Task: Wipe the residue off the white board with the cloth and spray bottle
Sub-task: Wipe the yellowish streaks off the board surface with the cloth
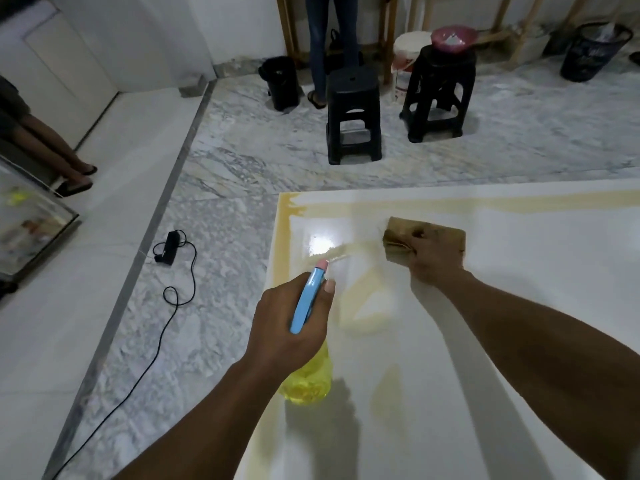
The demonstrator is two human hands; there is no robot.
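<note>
The white board lies flat and fills the lower right of the head view. Yellowish residue runs along its far and left edges, with fainter smears near the middle. My left hand grips a spray bottle with a blue trigger head, pink nozzle and yellow body, held over the board's left edge with the nozzle facing away from me. My right hand presses a folded brown cloth flat on the board near its far left part.
Marble floor surrounds the board. A black adapter with a trailing cable lies to the left. Two black stools stand beyond the board, with bins and a person's legs behind. Another person's feet are at far left.
</note>
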